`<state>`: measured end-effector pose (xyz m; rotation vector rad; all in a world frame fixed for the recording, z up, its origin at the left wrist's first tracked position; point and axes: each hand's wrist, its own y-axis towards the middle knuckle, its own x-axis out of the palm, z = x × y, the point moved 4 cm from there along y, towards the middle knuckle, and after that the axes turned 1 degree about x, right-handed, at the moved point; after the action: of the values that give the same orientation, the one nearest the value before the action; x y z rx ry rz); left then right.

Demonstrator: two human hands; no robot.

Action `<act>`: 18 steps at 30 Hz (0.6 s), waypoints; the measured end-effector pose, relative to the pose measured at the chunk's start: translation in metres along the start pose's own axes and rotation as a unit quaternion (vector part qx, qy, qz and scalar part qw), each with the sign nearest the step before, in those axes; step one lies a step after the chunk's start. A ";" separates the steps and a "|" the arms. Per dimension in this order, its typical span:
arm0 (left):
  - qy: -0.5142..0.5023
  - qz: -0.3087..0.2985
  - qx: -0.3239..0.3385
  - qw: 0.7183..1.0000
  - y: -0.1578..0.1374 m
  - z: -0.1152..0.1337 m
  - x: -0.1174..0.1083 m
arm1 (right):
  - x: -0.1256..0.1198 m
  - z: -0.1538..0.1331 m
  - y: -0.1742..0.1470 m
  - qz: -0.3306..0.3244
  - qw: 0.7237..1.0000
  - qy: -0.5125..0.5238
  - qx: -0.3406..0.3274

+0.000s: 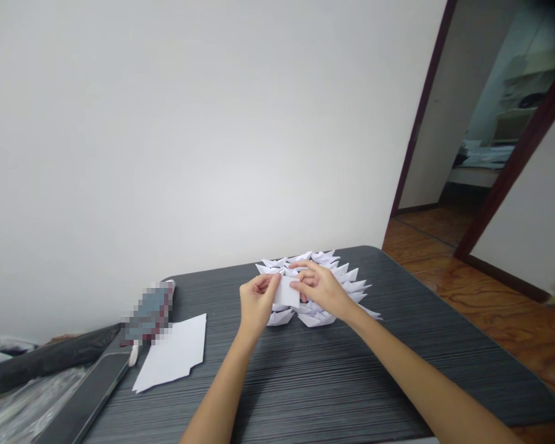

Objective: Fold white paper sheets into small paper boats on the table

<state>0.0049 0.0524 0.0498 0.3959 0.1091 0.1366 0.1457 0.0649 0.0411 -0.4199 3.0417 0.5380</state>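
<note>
A small folded piece of white paper (287,292) is held up between my two hands, above the table. My left hand (259,296) pinches its left edge between thumb and fingers. On the right edge, my right hand (318,285) grips it with the thumb and bent fingers. Just behind and below lie several folded white paper boats (317,318), set close together in rows. My hands and the held paper hide part of them.
Flat white paper sheets (176,351) lie at the left of the dark striped table (305,382). Beside them is a blurred-out object (148,311). A long dark box-like thing (86,398) and a black roll (50,357) are farther left. A wall stands behind; a doorway opens at right.
</note>
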 end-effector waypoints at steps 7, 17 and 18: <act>0.073 -0.029 0.027 0.997 -0.005 0.000 0.003 | 0.009 0.003 -0.003 -0.081 0.994 0.041 0.067; -0.049 -0.252 -0.099 0.961 0.000 0.002 0.011 | 0.001 0.003 0.000 -0.019 0.997 0.007 0.069; -0.045 -0.268 -0.107 0.957 -0.001 0.002 0.011 | 0.000 0.003 0.000 -0.016 0.997 0.002 0.071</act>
<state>0.0164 0.0527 0.0505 0.1456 0.1067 -0.4024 0.1458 0.0663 0.0385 -0.4612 3.0448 0.3170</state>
